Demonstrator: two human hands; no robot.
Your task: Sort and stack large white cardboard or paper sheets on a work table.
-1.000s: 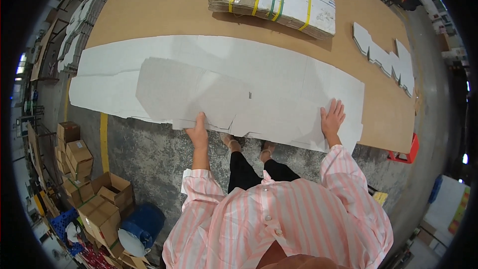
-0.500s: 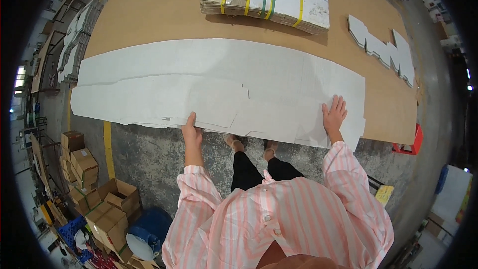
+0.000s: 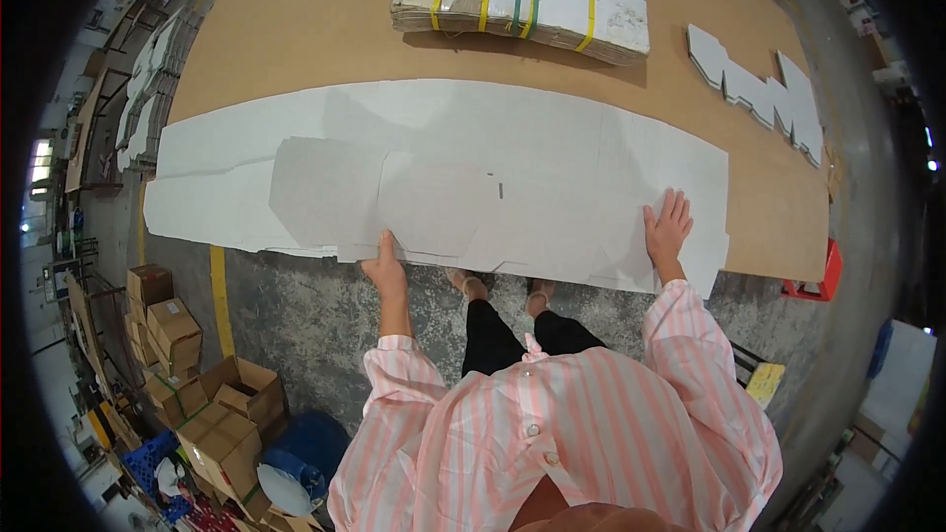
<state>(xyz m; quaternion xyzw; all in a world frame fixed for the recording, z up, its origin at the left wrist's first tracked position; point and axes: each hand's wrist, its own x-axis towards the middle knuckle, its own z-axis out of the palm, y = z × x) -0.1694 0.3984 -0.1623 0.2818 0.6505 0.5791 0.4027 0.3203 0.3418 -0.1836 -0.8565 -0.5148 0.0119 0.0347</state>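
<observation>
A long white cardboard sheet [image 3: 572, 153] lies along the near side of the brown table. At its near edge my left hand [image 3: 386, 271] is closed with the thumb on top and the fingers hidden beneath. It grips the edge of a greyish-white cardboard panel [image 3: 330, 192], whose left part looks raised and shaded. My right hand [image 3: 669, 230] rests flat on the sheet's right end, fingers stretched out. More white cardboard [image 3: 207, 205] shows under the panel on the left.
A strapped cardboard bundle [image 3: 522, 0] sits farther back on the brown tabletop [image 3: 286, 20]. Cut white cardboard pieces [image 3: 759, 94] lie at the right. Cartons [image 3: 212, 443] and a blue drum [image 3: 307, 448] stand on the floor at lower left; a red crate [image 3: 816, 271] is at the right.
At the left, the panel's end has come up and shows as a separate shaded flap over the sheet. My left hand has shifted slightly right; my right hand stays flat.
</observation>
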